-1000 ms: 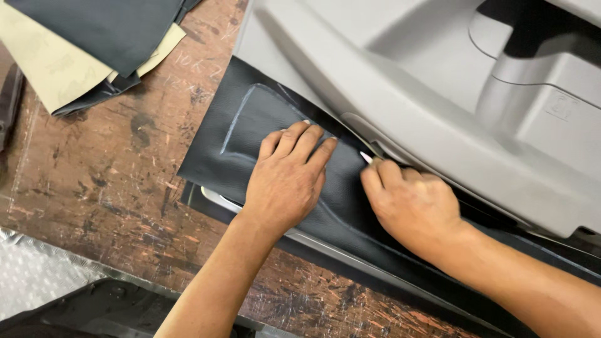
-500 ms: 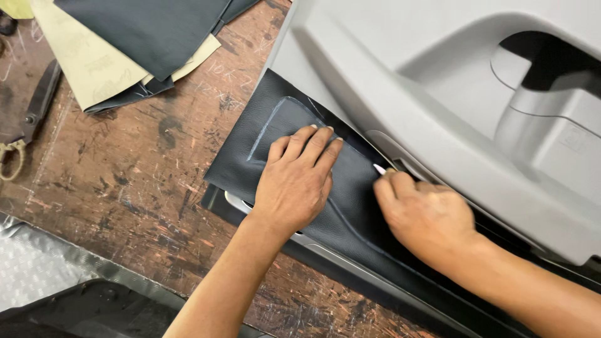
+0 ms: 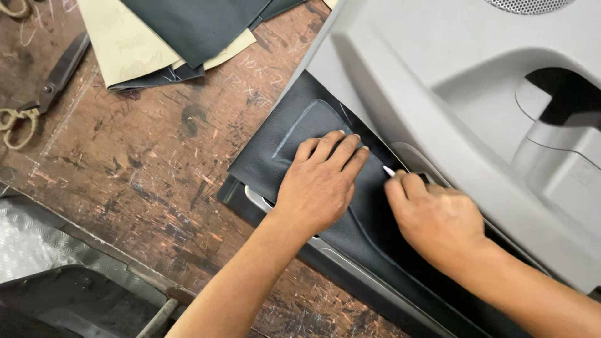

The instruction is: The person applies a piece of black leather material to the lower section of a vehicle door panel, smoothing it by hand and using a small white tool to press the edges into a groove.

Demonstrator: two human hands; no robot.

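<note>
A grey plastic car door panel [image 3: 463, 81] lies across the right side of a worn wooden workbench [image 3: 144, 169]. A sheet of black leather-like material [image 3: 282, 147] covers the panel's lower armrest section, with pale outline marks on it. My left hand [image 3: 319, 184] presses flat on this black sheet, fingers spread slightly. My right hand [image 3: 435, 219] is closed around a small white marking stick [image 3: 389, 170], whose tip touches the sheet at the seam where it meets the grey panel.
Scissors [image 3: 37, 100] lie at the bench's left edge. Beige paper patterns [image 3: 125, 44] and dark fabric pieces [image 3: 188, 25] are stacked at the top left. A metal tread plate [image 3: 31, 244] and a dark object sit below the bench edge.
The view has shifted so the panel and hands sit lower and further right. My right hand with the white stick has slid slightly along the seam; my left hand stays pressed flat.
</note>
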